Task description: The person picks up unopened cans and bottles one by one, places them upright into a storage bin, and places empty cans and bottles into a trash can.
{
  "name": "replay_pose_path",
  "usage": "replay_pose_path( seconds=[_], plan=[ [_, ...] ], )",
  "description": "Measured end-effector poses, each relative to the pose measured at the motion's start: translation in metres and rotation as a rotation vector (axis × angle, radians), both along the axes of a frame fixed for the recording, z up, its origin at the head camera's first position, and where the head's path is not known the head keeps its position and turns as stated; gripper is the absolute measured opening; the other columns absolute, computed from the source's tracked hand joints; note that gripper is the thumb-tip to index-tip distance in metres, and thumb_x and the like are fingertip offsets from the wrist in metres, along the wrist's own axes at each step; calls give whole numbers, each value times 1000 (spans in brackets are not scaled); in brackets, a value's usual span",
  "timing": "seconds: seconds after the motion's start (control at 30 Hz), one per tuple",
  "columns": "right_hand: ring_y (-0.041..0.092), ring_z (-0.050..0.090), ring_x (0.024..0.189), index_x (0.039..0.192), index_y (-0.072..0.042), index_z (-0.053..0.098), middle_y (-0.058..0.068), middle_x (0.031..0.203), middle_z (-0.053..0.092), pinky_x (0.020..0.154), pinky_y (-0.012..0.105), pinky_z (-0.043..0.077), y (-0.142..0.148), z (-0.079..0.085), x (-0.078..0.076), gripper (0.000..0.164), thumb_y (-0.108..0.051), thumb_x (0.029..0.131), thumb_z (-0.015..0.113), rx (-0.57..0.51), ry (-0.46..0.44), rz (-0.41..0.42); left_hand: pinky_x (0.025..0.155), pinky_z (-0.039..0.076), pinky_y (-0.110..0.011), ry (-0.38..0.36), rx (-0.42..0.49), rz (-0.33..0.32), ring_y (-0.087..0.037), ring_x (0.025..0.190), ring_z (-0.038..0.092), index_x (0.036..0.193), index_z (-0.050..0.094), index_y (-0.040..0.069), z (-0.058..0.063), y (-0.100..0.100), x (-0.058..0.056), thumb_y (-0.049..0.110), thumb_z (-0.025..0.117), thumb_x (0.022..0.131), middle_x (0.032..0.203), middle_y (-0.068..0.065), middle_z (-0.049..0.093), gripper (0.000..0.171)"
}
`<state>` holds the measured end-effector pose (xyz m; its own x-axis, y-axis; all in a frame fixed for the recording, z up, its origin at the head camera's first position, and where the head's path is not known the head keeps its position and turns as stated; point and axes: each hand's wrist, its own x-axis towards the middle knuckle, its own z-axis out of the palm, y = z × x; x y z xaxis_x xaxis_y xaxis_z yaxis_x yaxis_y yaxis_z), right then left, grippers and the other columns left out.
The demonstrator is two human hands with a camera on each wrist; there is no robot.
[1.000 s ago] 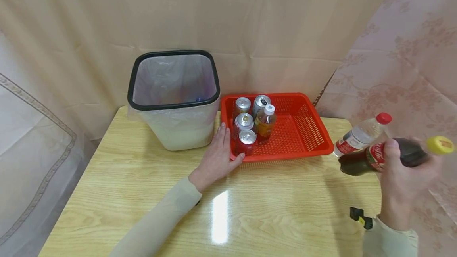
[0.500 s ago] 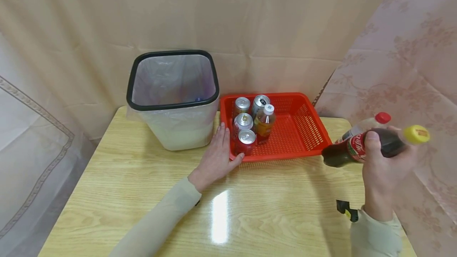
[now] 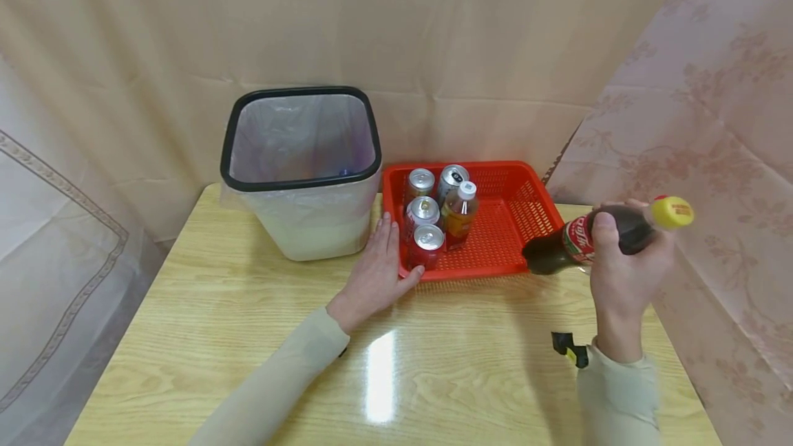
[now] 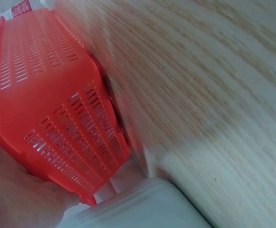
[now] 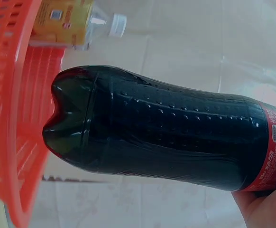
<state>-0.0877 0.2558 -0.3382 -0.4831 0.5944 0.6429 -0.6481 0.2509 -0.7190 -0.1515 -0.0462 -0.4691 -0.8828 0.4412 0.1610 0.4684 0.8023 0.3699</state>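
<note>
My right hand [image 3: 626, 277] grips a cola bottle [image 3: 548, 253] with a yellow cap and red label. The bottle is held tilted, its base low over the right front corner of a red plastic basket [image 3: 498, 236]. In the right wrist view its dark ridged base [image 5: 157, 133] points toward the basket's wall [image 5: 3, 109]. My left hand [image 3: 372, 281] rests against the basket's left front corner, fingers straight along the side and thumb at the front rim. Inside the basket's left half stand several drink cans [image 3: 427, 237] and a white-capped bottle of orange-brown drink [image 3: 460, 219].
A bin [image 3: 322, 226] with a black rim and clear liner stands left of the basket. Behind my right hand, a red-capped bottle [image 3: 661, 197] is mostly hidden. The wooden table [image 3: 471, 356] meets curtains at the back and sides.
My right hand has carried the cola bottle left and slightly away from me, from beyond the basket's right side to over its corner. The left hand stays in place.
</note>
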Motion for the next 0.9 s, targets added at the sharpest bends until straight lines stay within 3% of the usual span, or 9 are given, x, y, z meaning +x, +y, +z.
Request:
replay_pose_path(
  seconds=[0.1,0.4,0.67,0.9],
  plan=[
    [22,72,86,111,2,66,14,94,74,81,25,54,-7,0,-5,36,-9,80,82,-34,30,69,126,16,-44,-10,-4,1,-39,158,10,161,16,-8,1,0,0,60,53,99,171,-24,7,99],
    [26,71,93,116,-2,62,19,101,72,87,28,55,-22,-7,-19,35,-8,84,77,-13,-21,179,126,14,-43,-9,-6,2,-39,158,10,162,15,-8,0,0,0,59,52,100,171,-23,6,99],
    [19,65,95,120,-8,64,5,106,71,82,24,52,-37,-15,-30,36,-17,87,74,93,-173,74,126,18,-45,7,10,-4,-41,157,12,160,17,-10,0,1,0,58,53,100,170,-25,8,98],
    [17,61,98,128,5,59,-4,109,67,83,27,49,-50,-21,-37,47,-20,91,74,140,-293,81,126,19,-45,22,8,-3,-42,157,13,160,19,-11,-1,0,0,58,52,100,170,-26,9,97]
  ],
)
